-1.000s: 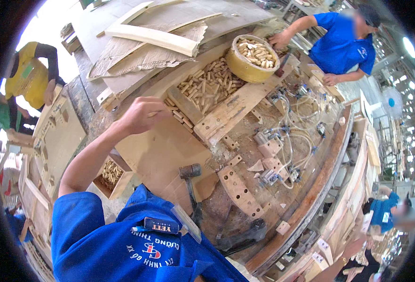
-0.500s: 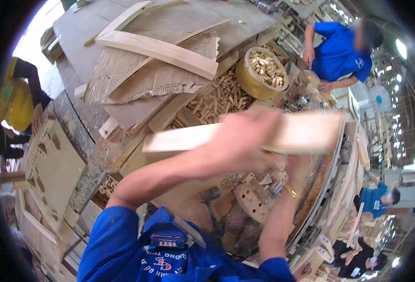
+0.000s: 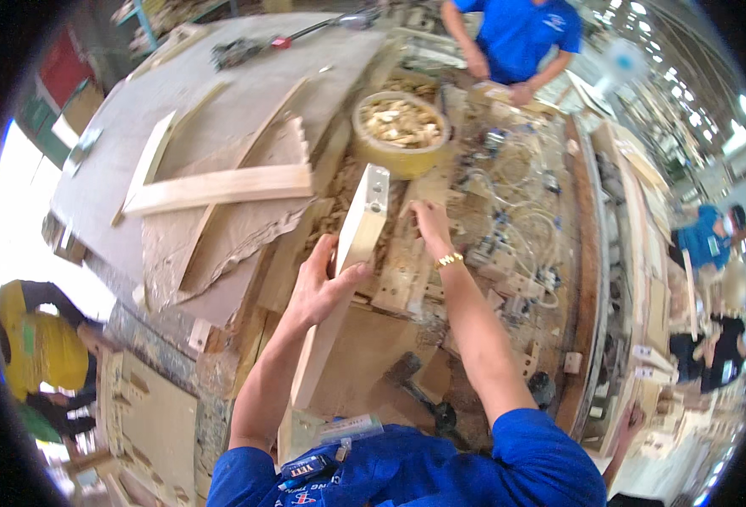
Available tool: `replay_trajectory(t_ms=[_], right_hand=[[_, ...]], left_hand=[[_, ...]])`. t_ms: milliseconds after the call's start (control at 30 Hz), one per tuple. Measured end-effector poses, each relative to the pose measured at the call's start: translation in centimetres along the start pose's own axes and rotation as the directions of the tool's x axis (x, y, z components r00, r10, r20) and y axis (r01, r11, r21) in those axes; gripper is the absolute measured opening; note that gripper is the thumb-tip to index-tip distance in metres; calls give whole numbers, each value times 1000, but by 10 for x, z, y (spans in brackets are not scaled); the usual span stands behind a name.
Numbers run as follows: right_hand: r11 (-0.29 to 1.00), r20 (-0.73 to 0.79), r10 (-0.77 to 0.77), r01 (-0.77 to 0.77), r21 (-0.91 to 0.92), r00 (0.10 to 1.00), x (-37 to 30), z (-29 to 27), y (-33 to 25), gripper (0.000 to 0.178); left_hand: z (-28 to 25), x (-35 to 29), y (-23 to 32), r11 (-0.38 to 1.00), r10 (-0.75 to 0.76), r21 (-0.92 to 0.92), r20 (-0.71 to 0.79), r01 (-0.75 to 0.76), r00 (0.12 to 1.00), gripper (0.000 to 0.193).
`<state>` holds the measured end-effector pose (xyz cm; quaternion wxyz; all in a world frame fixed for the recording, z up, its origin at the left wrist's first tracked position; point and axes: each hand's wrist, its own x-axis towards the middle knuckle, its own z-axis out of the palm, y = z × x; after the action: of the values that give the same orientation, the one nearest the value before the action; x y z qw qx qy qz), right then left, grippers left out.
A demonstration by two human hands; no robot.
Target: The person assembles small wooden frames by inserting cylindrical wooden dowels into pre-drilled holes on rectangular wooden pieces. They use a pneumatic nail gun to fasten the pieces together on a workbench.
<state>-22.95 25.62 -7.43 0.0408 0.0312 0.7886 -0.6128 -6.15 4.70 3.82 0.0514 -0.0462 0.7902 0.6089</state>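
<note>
My left hand is wrapped round a pale wooden bar, which stands tilted with its far end raised. Round holes show in that end. To the right of the bar, my right hand is closed, its fingertips pressed together over a wooden piece with holes. Anything between those fingertips is too small or hidden to make out. Just beyond both hands stands a yellow tub full of short wooden dowels. More loose dowels lie to the left of the bar.
A hammer lies on the bench near my body. Thin hoses and fittings clutter the right side. Joined wooden bars rest on cardboard at left. One co-worker stands across the bench, another in yellow at left.
The bar has swung from lying crosswise to pointing away from me, now in my left hand alone. My right hand has moved forward beside the tub. The view has shifted.
</note>
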Motion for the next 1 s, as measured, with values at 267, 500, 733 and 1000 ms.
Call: replay_trajectory(t_ms=[267,500,733,1000], right_hand=[[277,-391,201,331,902,898,-138,-192,-18,15],[917,-361,-302,372,143,882,-264,-242,-52,16],[611,8,-669,557,-562,743,-276,-252,-76,15],[894,-214,-281,175,-412,936,-305,-272,-79,23]], left_hand=[[120,-11,43,991,124,-10,431,-133,894,63],[188,-40,72,938,160,187,510,-290,845,67],[186,-42,62,909,168,256,499,-330,850,69],[222,-52,62,769,240,460,435,-443,868,69]])
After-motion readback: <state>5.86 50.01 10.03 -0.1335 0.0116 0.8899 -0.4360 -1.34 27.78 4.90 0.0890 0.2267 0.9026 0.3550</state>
